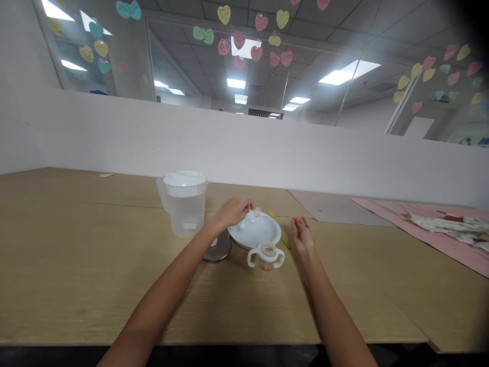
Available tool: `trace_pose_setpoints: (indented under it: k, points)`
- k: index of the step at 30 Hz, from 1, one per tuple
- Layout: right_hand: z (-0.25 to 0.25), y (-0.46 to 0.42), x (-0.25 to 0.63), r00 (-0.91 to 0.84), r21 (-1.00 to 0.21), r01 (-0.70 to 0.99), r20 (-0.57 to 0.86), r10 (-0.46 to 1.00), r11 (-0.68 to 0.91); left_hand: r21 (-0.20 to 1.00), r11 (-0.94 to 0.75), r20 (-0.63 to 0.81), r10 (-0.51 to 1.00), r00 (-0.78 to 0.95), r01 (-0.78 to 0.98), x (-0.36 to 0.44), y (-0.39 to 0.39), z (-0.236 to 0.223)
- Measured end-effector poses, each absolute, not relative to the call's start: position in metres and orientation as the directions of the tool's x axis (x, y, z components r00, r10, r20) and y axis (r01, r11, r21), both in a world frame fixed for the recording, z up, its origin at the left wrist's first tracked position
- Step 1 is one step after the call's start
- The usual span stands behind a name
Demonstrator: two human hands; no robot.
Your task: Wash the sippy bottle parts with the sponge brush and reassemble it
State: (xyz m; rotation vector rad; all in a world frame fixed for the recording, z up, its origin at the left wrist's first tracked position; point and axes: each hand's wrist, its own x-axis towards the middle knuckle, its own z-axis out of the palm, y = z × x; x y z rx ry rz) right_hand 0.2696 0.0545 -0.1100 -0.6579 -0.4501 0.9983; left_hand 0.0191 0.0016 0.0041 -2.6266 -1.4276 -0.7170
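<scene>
My left hand (237, 210) is pinching a small translucent plastic piece (257, 211) at the round white bowl's (263, 232) far rim, my right hand (303, 235) is hanging empty, fingers loosely extended, and a clear white-handled bottle (266, 261) is standing uncapped on the wood-toned counter (229, 311).

The two-handled baby bottle (265, 260) stands right before the white bowl (264, 232), blocking a low approach from the near side; above the bottle, the way is open. Leftward, the left forearm (171, 278) and lidded pitcher (187, 209) bar passage. Rightward, a narrow gap toward the right hand (303, 235) contains a slim green handle (286, 241).
</scene>
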Motion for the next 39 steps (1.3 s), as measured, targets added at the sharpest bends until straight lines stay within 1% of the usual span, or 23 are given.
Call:
trace_pose_setpoints:
  k: [5,12,20,25,32,39]
  points:
    - [-0.116,0.061,0.277,0.464,-0.636,-0.668,0.051,0.884,0.387,0.190,-0.562,0.430,0.785,0.446,0.805,0.017,0.004,0.003]
    - [-0.122,0.065,0.272,0.436,-0.663,-0.645,0.090,0.896,0.380,0.261,-0.601,0.427,0.774,0.468,0.755,0.019,0.005,0.001]
    - [-0.125,0.068,0.273,0.407,-0.661,-0.646,0.124,0.905,0.381,0.293,-0.612,0.402,0.776,0.486,0.735,0.023,0.002,0.001]
    - [-0.122,0.065,0.270,0.410,-0.652,-0.655,0.117,0.904,0.382,0.288,-0.620,0.411,0.769,0.490,0.730,0.025,-0.001,0.001]
    - [-0.114,0.057,0.264,0.401,-0.661,-0.651,0.120,0.908,0.375,0.242,-0.541,0.409,0.810,0.421,0.806,0.032,-0.003,-0.001]
    - [-0.109,0.052,0.262,0.425,-0.645,-0.646,0.140,0.894,0.408,0.235,-0.554,0.439,0.794,0.421,0.799,0.042,0.003,-0.012]
